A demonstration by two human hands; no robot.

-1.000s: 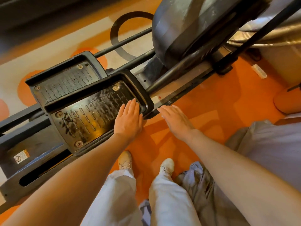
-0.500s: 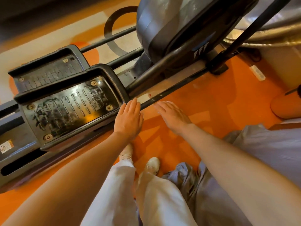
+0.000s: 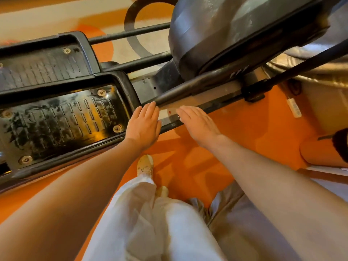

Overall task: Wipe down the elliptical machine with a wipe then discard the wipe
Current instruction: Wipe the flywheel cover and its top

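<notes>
The elliptical machine fills the upper view: its near black foot pedal (image 3: 62, 121) looks wet and streaked, a second pedal (image 3: 41, 66) lies behind it, and the grey flywheel housing (image 3: 216, 34) rises at top right. My left hand (image 3: 144, 125) is held flat, fingers straight, by the near pedal's right end, fingertips at the dark crank bar (image 3: 188, 87). My right hand (image 3: 197, 123) is also flat, palm down, over the grey base rail (image 3: 169, 112). No wipe shows in either hand.
Orange carpet (image 3: 235, 132) covers the floor, with a cream and grey pattern beyond the machine. My legs in light trousers and pale shoes (image 3: 145, 165) stand close to the rail. A small white object (image 3: 293, 107) lies on the floor at right beside a tan base.
The view has shifted right along the machine. Both hands have moved from the near pedal's corner to the rail and crank bar, staying flat.
</notes>
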